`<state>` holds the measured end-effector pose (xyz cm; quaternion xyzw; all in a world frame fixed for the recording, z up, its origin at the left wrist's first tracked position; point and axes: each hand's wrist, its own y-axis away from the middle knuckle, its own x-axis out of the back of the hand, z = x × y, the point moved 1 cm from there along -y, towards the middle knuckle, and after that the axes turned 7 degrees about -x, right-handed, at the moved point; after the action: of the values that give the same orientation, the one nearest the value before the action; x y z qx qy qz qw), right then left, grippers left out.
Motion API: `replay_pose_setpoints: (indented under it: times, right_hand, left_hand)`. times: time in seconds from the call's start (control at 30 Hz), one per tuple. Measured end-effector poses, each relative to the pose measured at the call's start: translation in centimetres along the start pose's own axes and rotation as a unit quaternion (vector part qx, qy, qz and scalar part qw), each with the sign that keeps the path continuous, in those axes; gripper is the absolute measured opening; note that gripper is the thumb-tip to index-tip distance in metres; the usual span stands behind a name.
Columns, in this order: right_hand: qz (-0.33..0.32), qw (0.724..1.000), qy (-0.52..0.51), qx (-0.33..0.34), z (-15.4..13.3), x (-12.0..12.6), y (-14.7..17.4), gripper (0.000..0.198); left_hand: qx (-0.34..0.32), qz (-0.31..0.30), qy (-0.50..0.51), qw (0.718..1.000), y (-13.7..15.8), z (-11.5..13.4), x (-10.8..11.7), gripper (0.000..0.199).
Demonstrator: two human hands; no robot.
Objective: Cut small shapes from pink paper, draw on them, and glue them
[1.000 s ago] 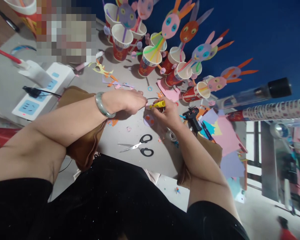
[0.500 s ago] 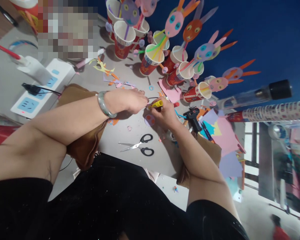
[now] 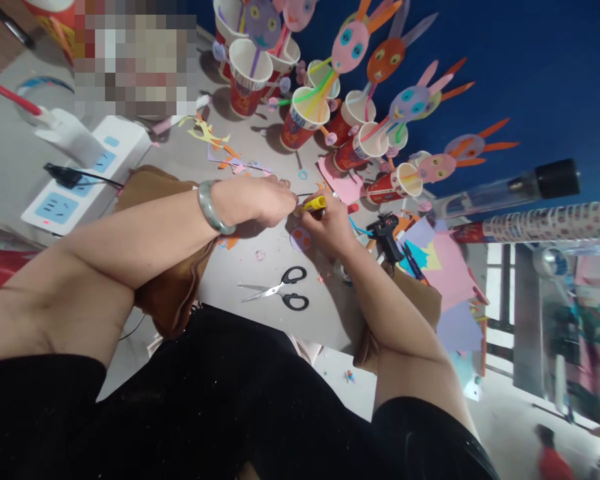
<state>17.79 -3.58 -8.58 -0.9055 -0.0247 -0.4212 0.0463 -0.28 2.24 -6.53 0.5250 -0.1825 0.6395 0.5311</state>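
My right hand (image 3: 330, 223) is closed around a yellow marker (image 3: 316, 203), which slants down toward the left fingertips. My left hand (image 3: 270, 200), below a jade-green bangle (image 3: 210, 207), has its fingers bent and pressed together beside the marker's tip. What it pinches, if anything, is hidden. Just under the hands lies a round purple paper piece (image 3: 300, 240) with orange dots. A small pink paper circle (image 3: 260, 255) rests to the left of it. Nearer my body lie black-handled scissors (image 3: 276, 291), their blades slightly apart.
Red paper cups (image 3: 303, 130) with straws and paper rabbit heads crowd the back. A black glue gun (image 3: 387, 239) sits right of my right hand, near coloured paper sheets (image 3: 455, 260). A white power strip (image 3: 87, 177) is at left. Paper scraps (image 3: 207, 133) litter the table.
Both hands stay almost in place, close together. The yellow marker's back end has tilted slightly. The rest of the table looks the same.
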Motion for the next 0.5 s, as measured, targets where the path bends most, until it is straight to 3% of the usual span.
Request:
replay_pose_setpoints:
  times: [0.2,0.37,0.5]
  right_hand:
    - [-0.036,0.999,-0.003,-0.004,-0.2,0.3,0.2,0.014]
    - [0.014,0.999,-0.025,-0.029,-0.3,0.7,0.2,0.014]
    - [-0.002,0.999,-0.042,-0.027,-0.2,0.0,0.1,0.010]
  left_hand:
    - [-0.003,0.000,-0.030,1.000,0.8,1.6,1.0,0.045]
    - [0.010,-0.016,-0.049,0.999,1.1,2.1,1.5,0.047]
    - [-0.015,-0.023,-0.074,0.997,1.4,1.7,1.5,0.042]
